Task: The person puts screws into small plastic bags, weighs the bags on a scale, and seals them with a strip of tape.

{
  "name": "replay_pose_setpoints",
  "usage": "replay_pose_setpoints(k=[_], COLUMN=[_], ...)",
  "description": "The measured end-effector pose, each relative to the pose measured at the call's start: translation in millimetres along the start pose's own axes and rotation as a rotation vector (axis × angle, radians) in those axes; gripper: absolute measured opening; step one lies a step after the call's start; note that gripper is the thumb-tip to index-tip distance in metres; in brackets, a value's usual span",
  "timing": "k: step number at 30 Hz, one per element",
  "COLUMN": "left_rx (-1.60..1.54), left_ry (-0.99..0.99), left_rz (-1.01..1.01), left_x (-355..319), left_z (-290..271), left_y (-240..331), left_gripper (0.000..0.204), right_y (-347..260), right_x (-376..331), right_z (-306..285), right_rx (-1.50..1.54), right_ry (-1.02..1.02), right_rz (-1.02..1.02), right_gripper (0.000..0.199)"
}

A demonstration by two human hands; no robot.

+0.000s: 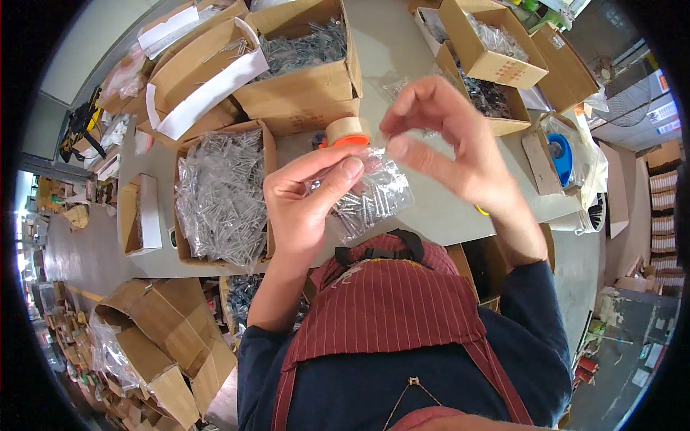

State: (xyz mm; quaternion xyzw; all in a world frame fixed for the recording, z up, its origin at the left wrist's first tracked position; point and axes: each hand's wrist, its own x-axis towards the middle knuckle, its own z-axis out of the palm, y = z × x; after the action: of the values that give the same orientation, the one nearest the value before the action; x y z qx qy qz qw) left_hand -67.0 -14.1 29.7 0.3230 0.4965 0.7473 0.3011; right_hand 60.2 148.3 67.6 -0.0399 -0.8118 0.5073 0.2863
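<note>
Over the table, my left hand point(309, 190) pinches the upper part of a clear plastic bag of screws point(370, 207) between thumb and fingers. The bag hangs tilted to the right, its metal contents showing through the film. My right hand point(449, 140) is raised beside the bag's top. Its fingers are curved, with a gap between them and the thumb, and I see nothing held there. Just behind the bag is a tape roll point(346, 129) with an orange lower edge, partly hidden by my left hand.
Left of my hands stands a cardboard box point(269, 183) packed with bagged screws point(221, 197). Behind it is a larger box point(305, 90) of metal pieces. More boxes point(514, 68) of parts stand at the far right, near a blue round object point(560, 159). An opened carton point(169, 323) sits lower left.
</note>
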Motion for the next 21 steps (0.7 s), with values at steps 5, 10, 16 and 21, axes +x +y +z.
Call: replay_pose_setpoints(k=[5, 10, 16, 21], left_rx=[0.016, -0.011, 0.009, 0.006], left_ry=[-0.034, -0.062, -0.050, -0.031], left_rz=[-0.010, 0.015, 0.044, 0.088], left_x=[-0.2, -0.1, -0.8, -3.3], left_z=[2.4, 0.4, 4.9, 7.7], left_y=[0.8, -1.5, 1.3, 2.6], left_gripper=[0.019, 0.015, 0.012, 0.011], right_y=[-2.1, -3.6, -1.9, -3.2], right_x=[-19.5, -21.4, -18.8, -20.2], right_z=[20.2, 21.1, 20.1, 21.3], right_rx=[0.051, -0.149, -0.220, -0.222], right_ry=[0.140, 0.197, 0.203, 0.195], right_rz=[-0.023, -0.196, -0.250, -0.213], right_gripper=[0.029, 0.020, 0.020, 0.019])
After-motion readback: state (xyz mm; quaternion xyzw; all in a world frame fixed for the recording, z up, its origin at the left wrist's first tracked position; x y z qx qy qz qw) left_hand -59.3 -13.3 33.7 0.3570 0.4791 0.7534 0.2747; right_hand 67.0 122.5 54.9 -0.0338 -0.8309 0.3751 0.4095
